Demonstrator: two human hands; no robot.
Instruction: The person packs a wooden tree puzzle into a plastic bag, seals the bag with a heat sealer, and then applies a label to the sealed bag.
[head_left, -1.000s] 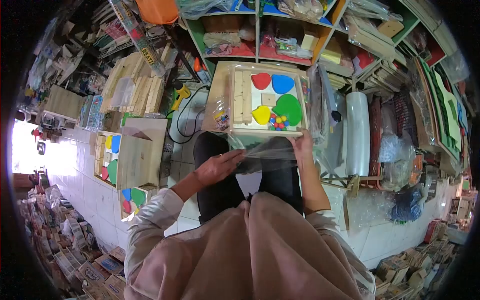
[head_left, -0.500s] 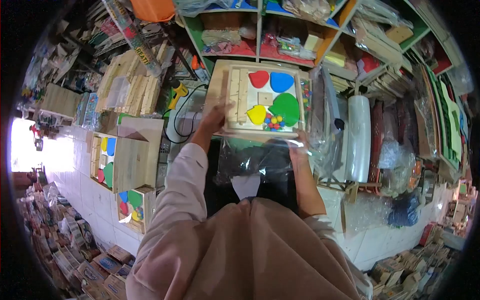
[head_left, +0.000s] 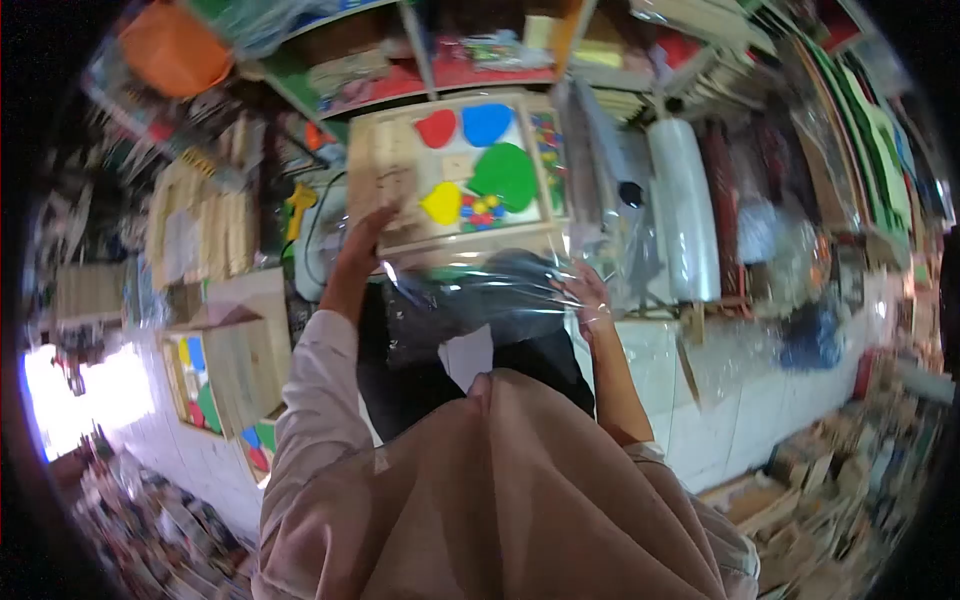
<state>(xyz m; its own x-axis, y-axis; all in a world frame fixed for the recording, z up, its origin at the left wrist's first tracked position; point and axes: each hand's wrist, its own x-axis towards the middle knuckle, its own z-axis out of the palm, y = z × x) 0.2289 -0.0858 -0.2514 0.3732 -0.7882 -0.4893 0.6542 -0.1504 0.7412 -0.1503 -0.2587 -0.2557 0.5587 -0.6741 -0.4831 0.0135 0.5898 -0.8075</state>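
Note:
In front of me is a shallow wooden tray (head_left: 400,243) with red, blue, green and yellow shapes, a small wooden square and a cluster of coloured beads (head_left: 482,210) in it. My left hand (head_left: 372,232) grips the tray's lower left side, thumb at the edge; its other fingers are mostly hidden. A clear plastic bag (head_left: 470,290) hangs along the tray's near edge, over my lap. My right hand (head_left: 588,297) pinches the bag's right side, apart from the tray. Motion blurs the fingers a little.
Shelves (head_left: 430,75) stand behind the tray. On the right is a large plastic roll (head_left: 685,210). To the left are a yellow glue gun (head_left: 298,210) with a cord, and similar trays with shapes (head_left: 195,380) beside a wooden box (head_left: 245,370). Stacked boards line both sides.
My right hand has left the tray's lower right corner and moved down onto the plastic. My left hand still holds the tray. The whole view has turned, shifting the surroundings left.

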